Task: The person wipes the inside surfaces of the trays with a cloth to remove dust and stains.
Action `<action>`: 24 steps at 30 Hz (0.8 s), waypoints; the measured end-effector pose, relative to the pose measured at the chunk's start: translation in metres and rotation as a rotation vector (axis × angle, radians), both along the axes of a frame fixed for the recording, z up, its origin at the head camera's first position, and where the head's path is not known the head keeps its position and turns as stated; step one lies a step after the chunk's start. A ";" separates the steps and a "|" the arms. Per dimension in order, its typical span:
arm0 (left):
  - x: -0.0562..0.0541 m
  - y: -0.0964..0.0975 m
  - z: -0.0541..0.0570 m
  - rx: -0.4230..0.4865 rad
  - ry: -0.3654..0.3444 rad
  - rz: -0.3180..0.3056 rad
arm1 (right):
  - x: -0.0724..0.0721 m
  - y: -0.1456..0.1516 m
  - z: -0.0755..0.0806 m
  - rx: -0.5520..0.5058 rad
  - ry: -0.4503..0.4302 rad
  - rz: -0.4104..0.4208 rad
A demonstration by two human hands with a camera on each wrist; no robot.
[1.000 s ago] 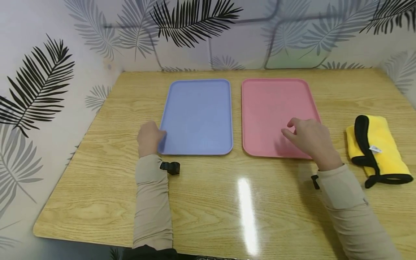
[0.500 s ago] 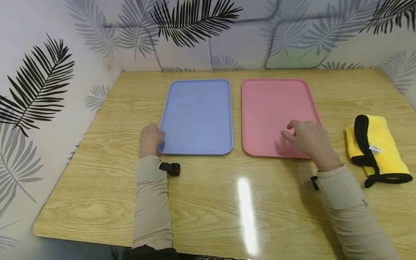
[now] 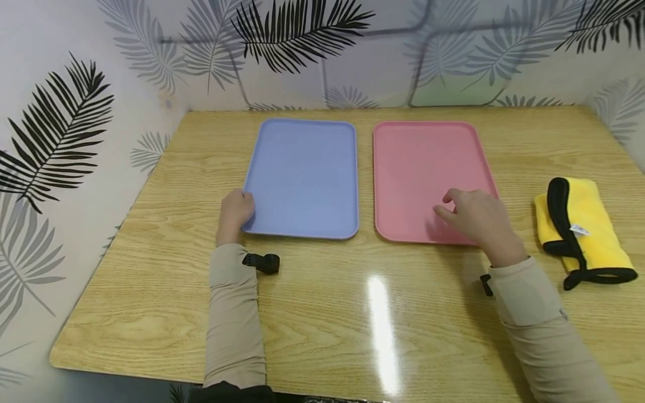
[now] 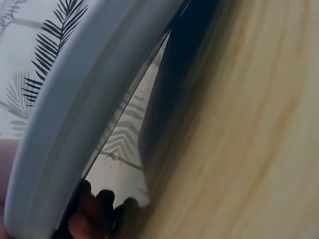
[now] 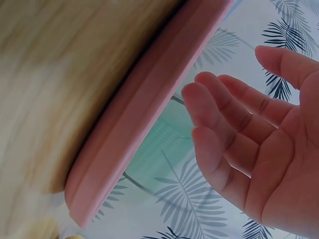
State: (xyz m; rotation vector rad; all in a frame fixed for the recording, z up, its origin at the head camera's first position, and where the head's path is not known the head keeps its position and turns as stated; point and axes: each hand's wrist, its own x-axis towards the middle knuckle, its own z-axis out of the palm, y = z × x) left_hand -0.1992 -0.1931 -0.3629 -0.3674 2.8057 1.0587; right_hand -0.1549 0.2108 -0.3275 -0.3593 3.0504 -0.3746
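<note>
A blue rectangular tray (image 3: 304,176) is held at its near left edge by my left hand (image 3: 235,212). The thumb lies over the rim while the fingers (image 4: 89,216) curl beneath. In the left wrist view a gap shows between the tray's edge (image 4: 70,114) and the tabletop. Beside it lies a matching pink tray (image 3: 423,173), flat on the wood. My right hand (image 3: 478,217) hovers over that tray's near right part, holding nothing. Its fingers (image 5: 212,154) are loosely bent and stand apart from the pink rim (image 5: 144,112) in the right wrist view.
A folded yellow cloth (image 3: 597,224) with black trim lies on the right side of the wooden table (image 3: 322,313). Leaf-patterned covering (image 3: 151,67) rises behind the table and along its left side. The table's front edge runs close to the body.
My left hand has closed round the blue tray's left edge, and the tray has risen there and shifted slightly left. The right hand stays almost where it was.
</note>
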 end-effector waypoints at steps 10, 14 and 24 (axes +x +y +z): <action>-0.005 -0.006 -0.009 0.466 -0.102 0.081 | 0.002 0.000 -0.001 0.009 0.000 0.007; -0.007 -0.005 -0.010 0.574 -0.118 0.083 | 0.002 0.000 -0.001 0.012 0.006 0.014; 0.001 0.014 -0.004 0.661 -0.043 0.194 | 0.004 0.001 -0.003 0.011 -0.009 0.010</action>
